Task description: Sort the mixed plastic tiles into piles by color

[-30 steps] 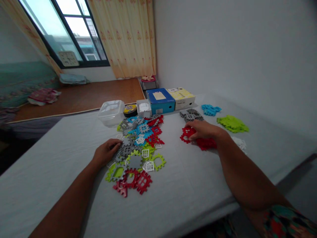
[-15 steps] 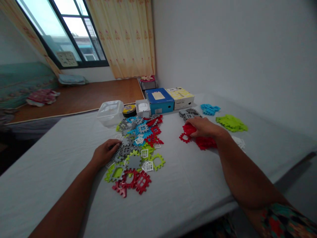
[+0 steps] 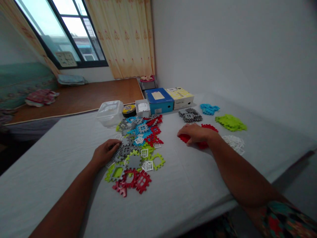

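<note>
My right hand (image 3: 195,134) is over the pile of red plastic building pieces (image 3: 210,127), its fingers closed round a red toothed piece (image 3: 184,138) at the pile's left side. My left hand (image 3: 107,152) lies at the left edge of a mixed heap, its index finger stretched out and touching grey interlocking pieces (image 3: 126,150); its other fingers are partly hidden. The heap also holds blue pieces (image 3: 143,128), lime green pieces (image 3: 158,161), dark red pieces (image 3: 143,181) and white window-shaped pieces (image 3: 148,166).
Beyond the right hand are separate piles: grey (image 3: 190,115), blue (image 3: 209,109), lime green (image 3: 230,123) and white pieces (image 3: 234,144). Along the back stand a clear plastic tub (image 3: 110,113), a round black-and-yellow tin (image 3: 129,110), a blue box (image 3: 159,100) and a yellow-and-white box (image 3: 182,98).
My right hand has shifted slightly left and nearer to me, bringing the loose red piece back against the red pile. More of the grey and white piles shows. My left hand has stayed still.
</note>
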The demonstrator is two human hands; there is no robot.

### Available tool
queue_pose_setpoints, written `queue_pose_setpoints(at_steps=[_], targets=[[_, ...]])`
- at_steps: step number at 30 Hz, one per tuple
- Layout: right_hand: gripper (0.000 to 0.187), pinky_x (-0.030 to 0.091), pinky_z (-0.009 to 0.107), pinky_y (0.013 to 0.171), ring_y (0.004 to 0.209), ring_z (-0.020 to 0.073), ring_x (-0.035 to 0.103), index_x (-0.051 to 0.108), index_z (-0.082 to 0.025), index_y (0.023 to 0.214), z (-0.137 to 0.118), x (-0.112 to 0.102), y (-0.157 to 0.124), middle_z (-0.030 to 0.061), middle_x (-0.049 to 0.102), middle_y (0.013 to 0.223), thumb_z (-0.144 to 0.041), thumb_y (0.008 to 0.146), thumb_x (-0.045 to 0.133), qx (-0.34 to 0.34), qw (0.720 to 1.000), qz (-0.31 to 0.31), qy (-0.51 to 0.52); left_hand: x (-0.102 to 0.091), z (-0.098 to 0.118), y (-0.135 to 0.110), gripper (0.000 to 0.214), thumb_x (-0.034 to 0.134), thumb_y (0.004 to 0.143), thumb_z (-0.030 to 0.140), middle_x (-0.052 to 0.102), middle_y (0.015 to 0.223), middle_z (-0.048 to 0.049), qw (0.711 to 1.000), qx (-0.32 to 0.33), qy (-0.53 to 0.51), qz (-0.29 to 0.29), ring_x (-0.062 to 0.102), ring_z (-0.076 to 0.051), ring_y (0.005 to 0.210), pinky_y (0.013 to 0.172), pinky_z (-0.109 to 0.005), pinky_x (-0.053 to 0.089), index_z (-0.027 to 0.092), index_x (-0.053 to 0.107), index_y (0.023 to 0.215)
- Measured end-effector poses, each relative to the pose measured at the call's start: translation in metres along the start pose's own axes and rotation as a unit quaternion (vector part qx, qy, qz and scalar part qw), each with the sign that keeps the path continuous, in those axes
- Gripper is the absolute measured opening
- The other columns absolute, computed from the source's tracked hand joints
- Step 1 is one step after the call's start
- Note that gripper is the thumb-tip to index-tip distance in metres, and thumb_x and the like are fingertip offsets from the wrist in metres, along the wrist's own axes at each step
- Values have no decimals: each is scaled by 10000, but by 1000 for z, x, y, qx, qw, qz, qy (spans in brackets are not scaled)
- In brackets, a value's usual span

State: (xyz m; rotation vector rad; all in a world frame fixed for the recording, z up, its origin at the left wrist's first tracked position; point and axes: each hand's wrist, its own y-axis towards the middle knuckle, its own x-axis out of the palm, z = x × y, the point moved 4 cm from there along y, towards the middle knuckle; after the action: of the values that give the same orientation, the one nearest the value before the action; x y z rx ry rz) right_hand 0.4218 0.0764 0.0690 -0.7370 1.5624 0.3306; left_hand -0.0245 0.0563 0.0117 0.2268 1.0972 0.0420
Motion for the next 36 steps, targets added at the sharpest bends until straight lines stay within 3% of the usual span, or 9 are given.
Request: queue_pose_setpoints(at_steps=[3,6,12,17,21,24,27,30,36], targets=[[473,404,443,940,1148,336,531,681,-265,1121,2,-1,-3,98,654,1165,-325,662,781,45,998,-11,-40,1,0,0,453,448,814,576,718,1102,-30,1000,-3,4,1,657,-230,1015,916,-325,494,259,700,1017],[561,413,463,928,1163,356,510,658,-231,1170,-5,-4,-3,133,642,1193,-395,654,805,61,997,21,-50,1,2,-1,443,446,814,562,713,1113,-31,1000,-6,4,3,654,-226,1018,927,-331,488,255,702,1006],[440,395,433,1009,1251,255,467,500,-232,1365,-72,9,30,111,548,1375,-353,943,518,-102,975,184,67,-2,8,-2,437,453,810,547,724,1085,-30,1000,-15,-4,2,658,-225,1001,899,-322,498,253,707,1009],[440,362,449,1053,1304,235,428,473,-233,1380,-104,39,66,112,502,1424,-242,942,515,-146,959,221,100,-3,10,-3,449,445,812,567,726,1078,-22,1000,-7,1,3,657,-225,1001,896,-321,498,262,711,1006],[329,370,399,1050,1233,224,495,610,-190,1186,-99,41,67,107,603,1287,-172,858,624,-176,949,227,132,-3,10,-3,438,448,815,554,724,1082,-23,1000,-4,1,6,662,-220,988,888,-315,499,259,708,1008],[425,383,386,1034,1214,230,513,603,-204,1202,-92,38,57,97,605,1284,-186,789,702,-165,947,228,158,-3,9,-2,426,452,814,544,719,1091,-28,1000,-4,3,4,664,-222,996,889,-316,501,254,710,990],[470,410,377,990,1148,238,551,597,-202,1230,-88,33,49,102,623,1259,-221,776,714,-124,957,215,149,-2,7,-1,421,456,815,549,716,1100,-23,1000,1,5,4,662,-222,1004,898,-318,501,260,709,989],[374,435,355,925,1042,231,590,636,-173,1166,-79,20,40,103,672,1143,-271,809,687,-85,972,191,111,-1,5,-1,424,455,825,551,716,1101,-19,1000,6,4,3,663,-216,1003,892,-309,504,261,704,1009],[268,449,312,794,937,219,617,671,-200,1049,-27,-21,4,85,684,1067,-348,825,662,50,988,140,35,-1,5,-1,423,448,831,558,719,1103,-12,1000,6,8,-3,660,-216,1014,891,-302,503,275,705,1012]])
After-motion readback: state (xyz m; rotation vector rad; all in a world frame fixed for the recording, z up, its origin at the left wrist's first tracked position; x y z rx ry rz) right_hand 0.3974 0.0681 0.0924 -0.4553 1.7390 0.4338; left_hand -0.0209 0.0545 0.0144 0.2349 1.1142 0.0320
